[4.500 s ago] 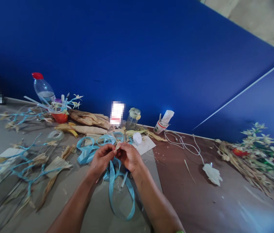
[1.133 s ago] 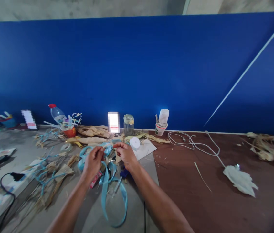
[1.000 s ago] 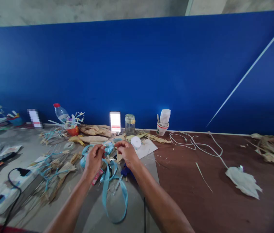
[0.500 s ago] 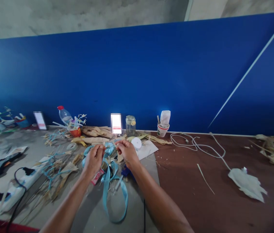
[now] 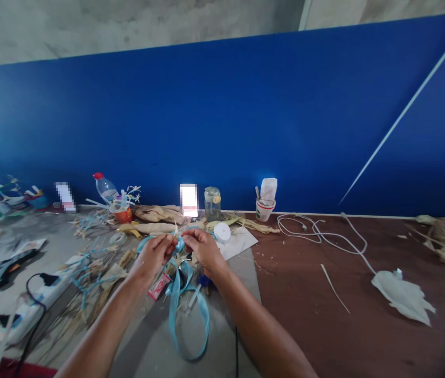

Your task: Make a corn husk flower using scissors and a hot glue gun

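Note:
My left hand [image 5: 154,255] is closed in a pinch on a small pale pointed piece [image 5: 176,229], which looks like a bit of dried husk. Close beside it, my right hand [image 5: 204,251] also has thumb and forefinger pressed together; what lies between them is too small to make out. A light-blue ribbon [image 5: 173,310] lies looped on the table under both hands, partly hidden by the fingers. Near the right wrist is a blue-handled tool with a clear stick [image 5: 204,281], apparently a glue gun. A red-and-white packet [image 5: 158,286] sits below the left hand.
Blue-wrapped stems [image 5: 84,281] and a white power strip [image 5: 37,299] lie to the left. Behind stand a red cup [image 5: 122,213], a lit phone [image 5: 189,199], a glass jar [image 5: 212,203] and a paper cup [image 5: 264,210]. A white cable [image 5: 348,244] crosses the brown board.
My hands have come closer together, the right one moving left. The pale pointed tip now shows above the left fingertips.

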Action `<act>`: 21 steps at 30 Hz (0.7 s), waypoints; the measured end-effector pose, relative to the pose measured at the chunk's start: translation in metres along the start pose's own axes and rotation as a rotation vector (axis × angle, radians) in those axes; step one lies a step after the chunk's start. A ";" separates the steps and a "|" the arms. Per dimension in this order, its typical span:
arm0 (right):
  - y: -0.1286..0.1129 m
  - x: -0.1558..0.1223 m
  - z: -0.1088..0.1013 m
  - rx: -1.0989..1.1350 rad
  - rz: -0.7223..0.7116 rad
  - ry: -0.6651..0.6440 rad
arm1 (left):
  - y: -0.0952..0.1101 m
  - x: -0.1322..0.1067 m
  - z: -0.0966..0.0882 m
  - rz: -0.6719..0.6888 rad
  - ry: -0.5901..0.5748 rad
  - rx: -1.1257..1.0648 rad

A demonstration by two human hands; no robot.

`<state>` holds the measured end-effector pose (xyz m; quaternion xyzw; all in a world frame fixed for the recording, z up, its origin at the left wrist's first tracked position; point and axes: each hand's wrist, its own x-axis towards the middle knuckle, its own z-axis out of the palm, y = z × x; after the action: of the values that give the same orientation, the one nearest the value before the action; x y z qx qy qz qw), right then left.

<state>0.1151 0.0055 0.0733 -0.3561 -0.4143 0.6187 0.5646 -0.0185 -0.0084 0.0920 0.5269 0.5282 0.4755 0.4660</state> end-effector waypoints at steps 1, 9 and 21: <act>-0.002 -0.001 0.001 0.006 0.000 0.005 | 0.001 0.001 -0.001 -0.006 -0.034 -0.006; -0.006 -0.005 0.001 0.129 0.058 -0.015 | 0.000 0.002 0.002 -0.157 -0.161 -0.275; 0.014 0.004 -0.006 0.017 0.103 0.066 | -0.030 0.012 -0.008 -0.350 -0.210 -0.702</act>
<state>0.1141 0.0103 0.0579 -0.3925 -0.3713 0.6382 0.5484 -0.0298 0.0041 0.0629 0.2837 0.3648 0.4840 0.7431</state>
